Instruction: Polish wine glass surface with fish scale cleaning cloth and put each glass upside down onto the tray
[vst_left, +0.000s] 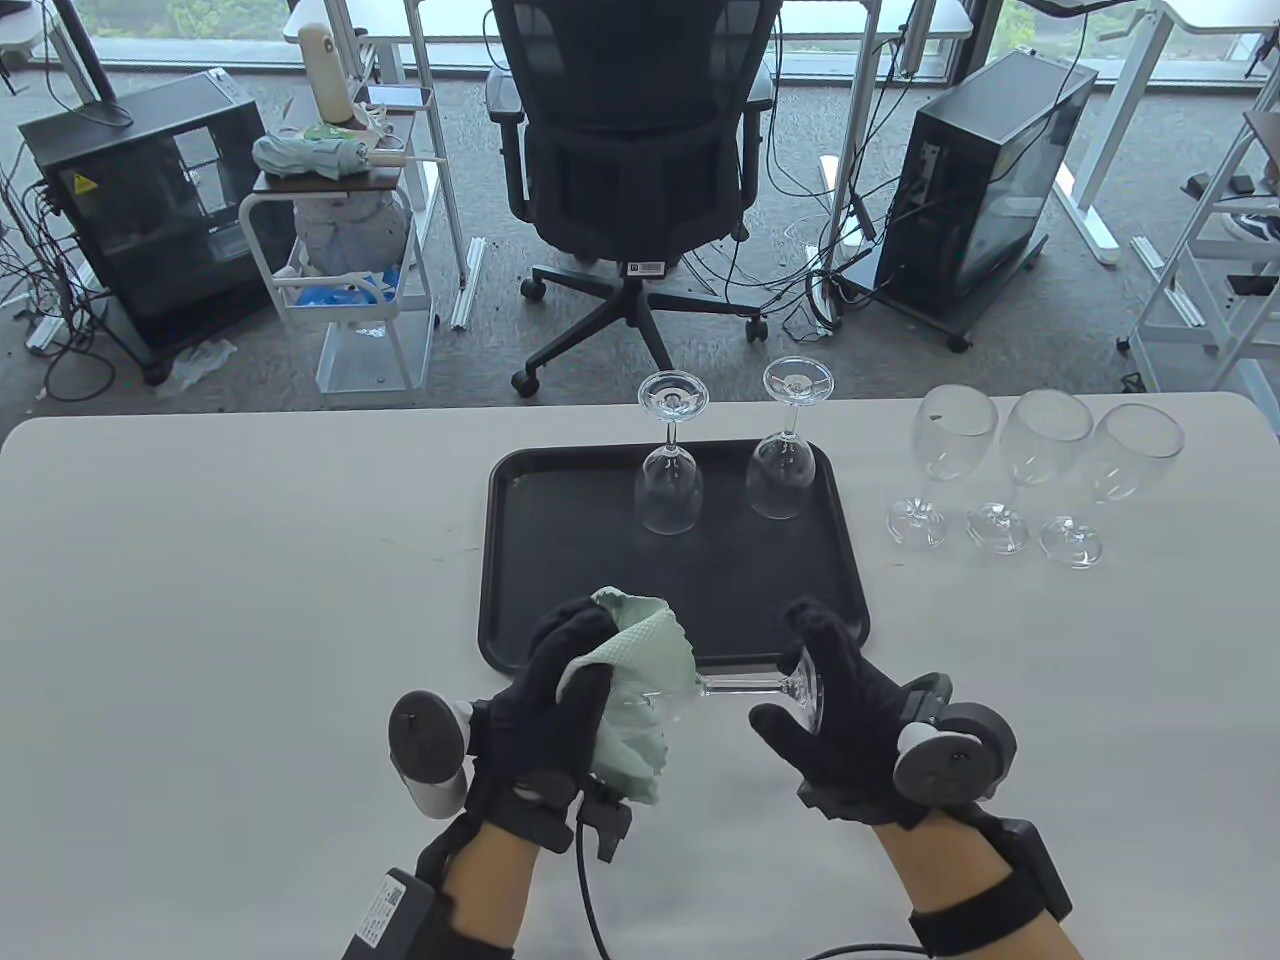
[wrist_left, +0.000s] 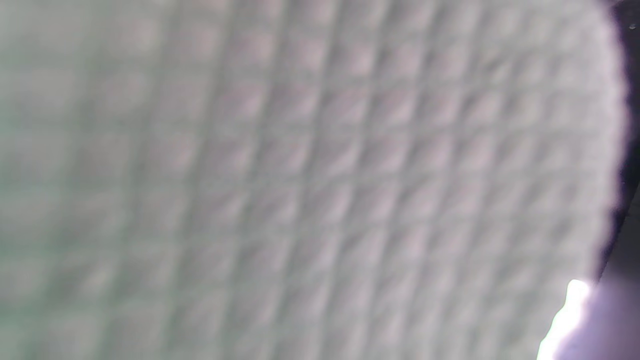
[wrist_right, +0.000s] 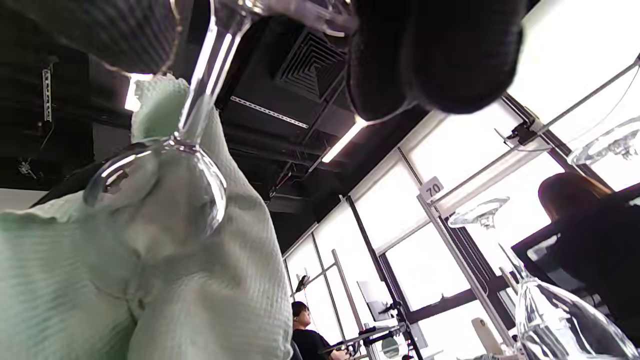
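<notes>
I hold a wine glass (vst_left: 745, 686) on its side above the table's near edge. My right hand (vst_left: 825, 700) grips its round foot (vst_left: 805, 690); the stem (wrist_right: 207, 75) runs left into the bowl (wrist_right: 160, 185). My left hand (vst_left: 560, 690) grips the pale green fish scale cloth (vst_left: 640, 690) wrapped around the bowl. In the left wrist view the cloth (wrist_left: 300, 180) fills the frame, blurred. A black tray (vst_left: 560, 590) lies beyond the hands with two glasses upside down on it, one on the left (vst_left: 670, 475) and one on the right (vst_left: 785, 455).
Three wine glasses (vst_left: 1020, 470) stand upright in a row on the table right of the tray. An office chair (vst_left: 630, 170), two computer towers and a white cart stand on the floor beyond the far edge. People sit in the background of the right wrist view.
</notes>
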